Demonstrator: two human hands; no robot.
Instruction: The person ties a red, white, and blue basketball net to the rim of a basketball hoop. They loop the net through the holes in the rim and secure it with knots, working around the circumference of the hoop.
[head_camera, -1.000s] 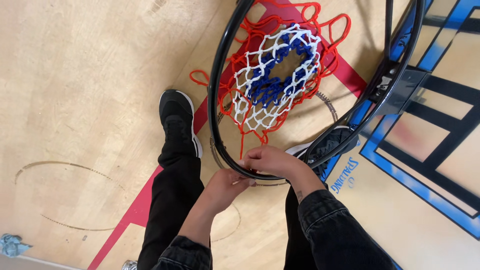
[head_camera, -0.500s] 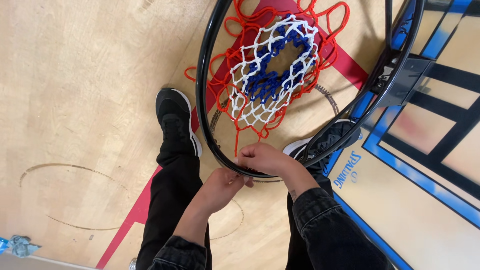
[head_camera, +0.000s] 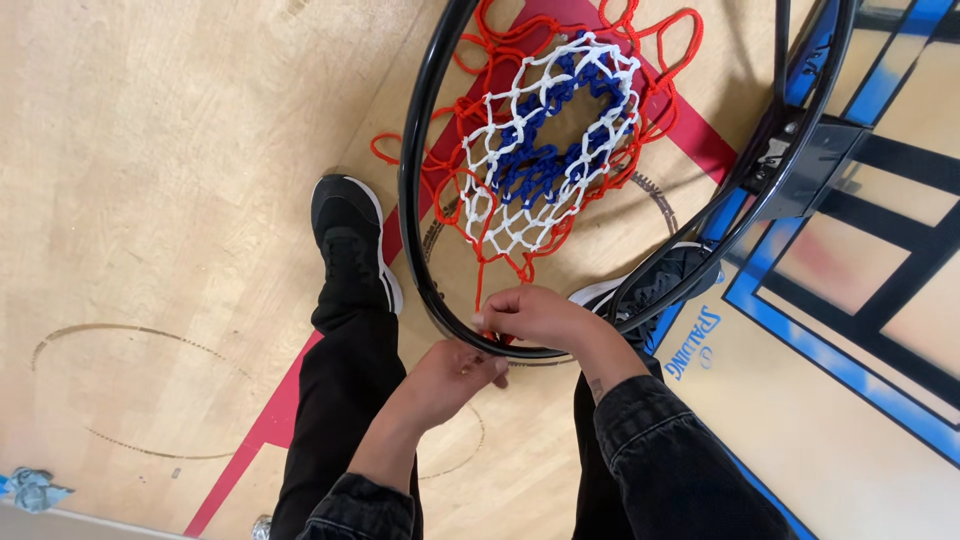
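Right hand (head_camera: 540, 315) curled over the near arc of the black hoop rim (head_camera: 415, 150), fingers pinching a red strand of the red, white and blue net (head_camera: 545, 150). Left hand (head_camera: 450, 370) just beneath the rim, fingers bent together; its grip is hidden. Below: wooden floor (head_camera: 150, 200), black shoe (head_camera: 350, 240). Backboard (head_camera: 880, 270) cut off at right.

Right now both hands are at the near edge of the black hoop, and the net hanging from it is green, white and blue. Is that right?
Not quite. The head view shows the net is red, white and blue, not green. The rest holds: the left hand and right hand are both at the near edge of the black hoop.
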